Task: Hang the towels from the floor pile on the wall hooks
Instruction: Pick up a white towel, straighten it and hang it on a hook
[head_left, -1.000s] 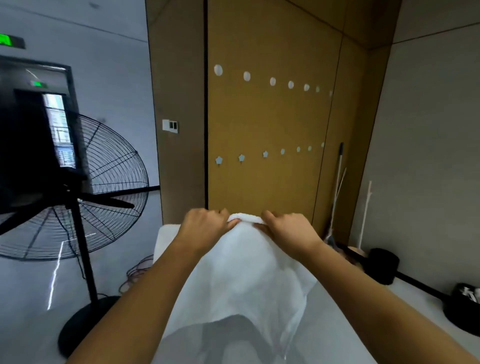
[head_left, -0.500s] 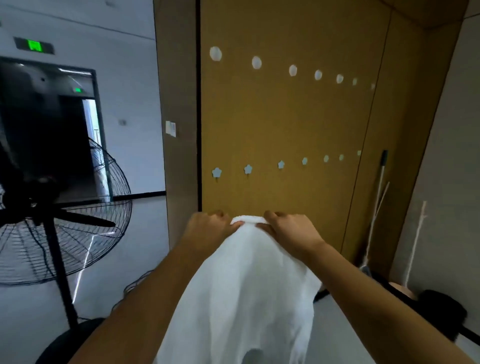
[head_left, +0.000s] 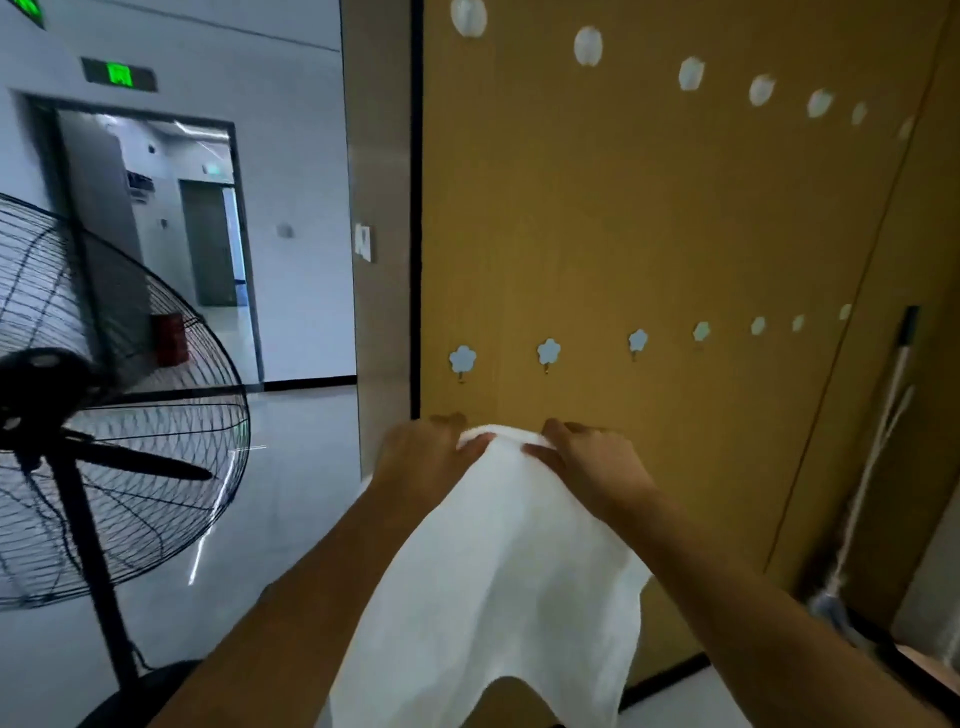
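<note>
White towel (head_left: 498, 561) at lower centre of frame, gripped along its top edge by left hand (head_left: 426, 457) and right hand (head_left: 592, 462), fingers curled into the fabric. Held just below the two nearest flower hooks (head_left: 462, 359), not yet touching either.

Risks: bunched edge slipping off the small hook; fabric missing the prong.

Room: brown wall panel (head_left: 649, 218) directly ahead. Standing fan (head_left: 104, 405) near at left. Mop (head_left: 878, 457) leaning at right edge. Open space above hooks.

floor (head_left: 291, 467) was pale grey, glossy; black fan base (head_left: 140, 696) stood on it at left, mop head (head_left: 831, 608) rested on it by the brown wall (head_left: 649, 234)
</note>
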